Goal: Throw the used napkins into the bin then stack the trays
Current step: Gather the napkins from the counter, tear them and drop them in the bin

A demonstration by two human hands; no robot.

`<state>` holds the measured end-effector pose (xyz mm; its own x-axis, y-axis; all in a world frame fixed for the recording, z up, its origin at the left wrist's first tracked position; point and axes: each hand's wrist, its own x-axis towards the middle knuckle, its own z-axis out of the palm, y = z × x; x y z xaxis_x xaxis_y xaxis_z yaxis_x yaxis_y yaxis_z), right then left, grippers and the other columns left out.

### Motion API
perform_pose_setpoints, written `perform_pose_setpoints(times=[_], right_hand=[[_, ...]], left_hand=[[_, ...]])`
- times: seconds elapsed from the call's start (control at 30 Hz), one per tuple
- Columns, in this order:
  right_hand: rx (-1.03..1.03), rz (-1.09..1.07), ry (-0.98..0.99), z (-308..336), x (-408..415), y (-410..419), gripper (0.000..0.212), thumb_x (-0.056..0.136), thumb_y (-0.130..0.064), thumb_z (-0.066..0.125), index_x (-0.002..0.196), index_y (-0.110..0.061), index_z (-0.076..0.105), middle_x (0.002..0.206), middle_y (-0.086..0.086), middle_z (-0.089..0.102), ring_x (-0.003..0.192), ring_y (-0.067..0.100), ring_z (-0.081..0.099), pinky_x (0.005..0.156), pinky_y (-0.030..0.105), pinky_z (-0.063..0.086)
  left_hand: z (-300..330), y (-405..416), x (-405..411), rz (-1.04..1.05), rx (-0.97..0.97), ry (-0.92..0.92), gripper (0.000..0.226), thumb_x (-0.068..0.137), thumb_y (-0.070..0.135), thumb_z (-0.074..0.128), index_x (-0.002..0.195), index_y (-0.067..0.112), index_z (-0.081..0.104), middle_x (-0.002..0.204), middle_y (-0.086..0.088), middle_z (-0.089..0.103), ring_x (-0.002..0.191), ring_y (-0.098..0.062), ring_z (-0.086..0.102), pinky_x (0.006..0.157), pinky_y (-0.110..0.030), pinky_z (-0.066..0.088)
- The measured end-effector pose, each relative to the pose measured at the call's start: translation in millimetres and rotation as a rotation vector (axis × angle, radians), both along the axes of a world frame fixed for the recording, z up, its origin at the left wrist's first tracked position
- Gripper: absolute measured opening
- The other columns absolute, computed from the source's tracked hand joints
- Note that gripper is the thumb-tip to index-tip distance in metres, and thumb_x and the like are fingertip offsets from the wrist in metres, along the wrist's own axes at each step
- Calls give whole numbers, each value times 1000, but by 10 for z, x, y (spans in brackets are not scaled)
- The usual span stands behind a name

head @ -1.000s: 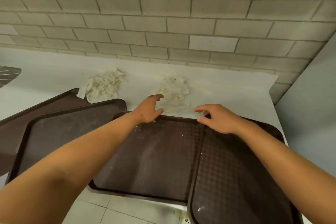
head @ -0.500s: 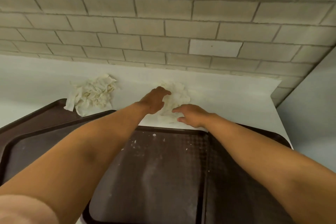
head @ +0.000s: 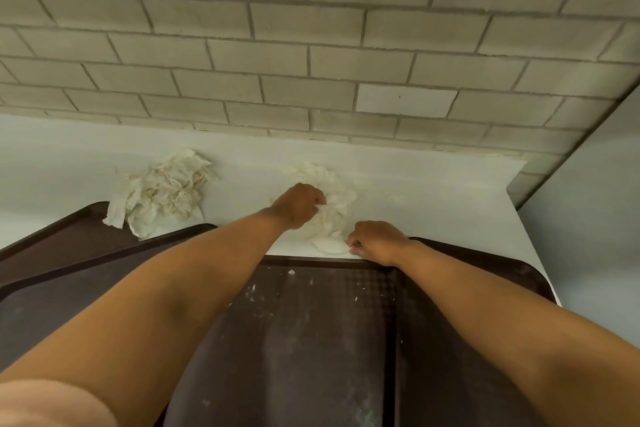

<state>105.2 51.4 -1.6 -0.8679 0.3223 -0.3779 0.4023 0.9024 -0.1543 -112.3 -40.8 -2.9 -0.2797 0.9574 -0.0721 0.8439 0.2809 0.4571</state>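
- The left hand (head: 300,205) has its fingers curled into the far side of the crumpled off-white paper napkin wad (head: 334,199) lying on the pale counter (head: 433,198), gripping it.
- The right hand (head: 375,242) pinches the near edge of the same wad, just where the paper meets the rim of the tray below it; the fingertips are tucked under, so I judge this a grip, not a mere touch.
- The wad rests on the counter between the two hands and looks not yet lifted.
- Well to the left, a second, larger heap of creased stained napkins (head: 162,192) sits untouched, its lower edge lapping the corner of a dark brown plastic tray (head: 69,232).
- Nearer me, three more brown trays lie side by side and partly overlapping: a left one (head: 52,305), a crumb-speckled middle tray (head: 304,340), and a right tray (head: 502,281). None is stacked squarely.
- No bin shows anywhere in view.
- My reading: the job is barely begun; both napkin piles need binning and all the stacking is left.
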Motion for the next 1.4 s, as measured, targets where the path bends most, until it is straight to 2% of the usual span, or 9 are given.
perform_pose_setpoints(times=[0.27, 0.5, 0.67, 0.77, 1.0, 1.1, 1.2, 1.27, 1.4], right_hand=[[1, -77, 38, 207, 163, 154, 22, 100, -38, 50, 98, -22, 65, 101, -4, 58, 91, 18, 57, 78, 30, 46], [63, -51, 159, 503, 72, 225, 24, 101, -38, 53, 113, -22, 66, 116, -4, 58, 104, 19, 57, 90, 35, 49], [-51, 2, 162, 341, -205, -42, 21, 99, -34, 58, 112, -21, 69, 121, -4, 63, 107, 19, 60, 96, 36, 50], [-82, 45, 67, 114, -296, -176, 19, 97, -27, 59, 107, -17, 72, 115, 0, 67, 103, 23, 63, 93, 40, 51], [-140, -54, 65, -63, -280, -166, 24, 97, -20, 57, 106, 0, 68, 112, 18, 66, 100, 35, 63, 92, 48, 51], [-220, -150, 85, 18, -193, -85, 23, 96, -23, 64, 103, -3, 72, 111, 14, 70, 101, 29, 66, 96, 42, 53], [-350, -250, 190, 269, -104, 49, 15, 92, -23, 73, 103, -13, 77, 109, -2, 73, 101, 14, 66, 99, 33, 52], [-375, -272, 263, 510, -43, 113, 22, 90, -26, 75, 109, -15, 76, 110, -10, 69, 102, 8, 63, 95, 24, 47], [-436, -345, 442, 988, 163, 156, 23, 88, -30, 78, 108, -19, 77, 109, -12, 69, 102, 3, 63, 94, 21, 46]], left_hand=[[449, -23, -193, -8, 132, 52, 24, 94, 22, 68, 113, 9, 73, 117, -7, 71, 107, -22, 65, 96, -31, 50], [834, -170, -407, 83, 239, -7, 12, 92, 26, 70, 94, 14, 74, 93, 2, 71, 85, -14, 63, 79, -25, 47], [870, -401, -447, 115, 244, -8, 13, 94, 26, 67, 92, 14, 73, 89, 5, 68, 81, -11, 59, 73, -20, 41], [840, -554, -445, 152, 213, -46, 11, 95, 26, 66, 90, 18, 71, 88, 7, 66, 80, -8, 58, 69, -17, 39], [711, -812, -331, 254, 137, -164, 10, 94, 31, 67, 84, 30, 66, 85, 12, 65, 76, -5, 59, 65, -17, 40], [721, -850, -274, 284, 158, -203, 15, 93, 30, 68, 82, 22, 67, 83, 9, 66, 75, -9, 59, 65, -18, 41], [784, -869, -180, 295, 178, -259, 26, 93, 29, 68, 75, 12, 62, 73, 2, 61, 68, -14, 56, 67, -23, 43], [835, -888, -86, 281, 179, -270, 35, 94, 29, 67, 67, 13, 51, 66, 0, 48, 61, -15, 43, 63, -26, 37], [945, -927, 114, 292, 210, -361, 26, 93, 31, 68, 70, 20, 62, 67, 0, 49, 60, -13, 42, 61, -25, 37]])
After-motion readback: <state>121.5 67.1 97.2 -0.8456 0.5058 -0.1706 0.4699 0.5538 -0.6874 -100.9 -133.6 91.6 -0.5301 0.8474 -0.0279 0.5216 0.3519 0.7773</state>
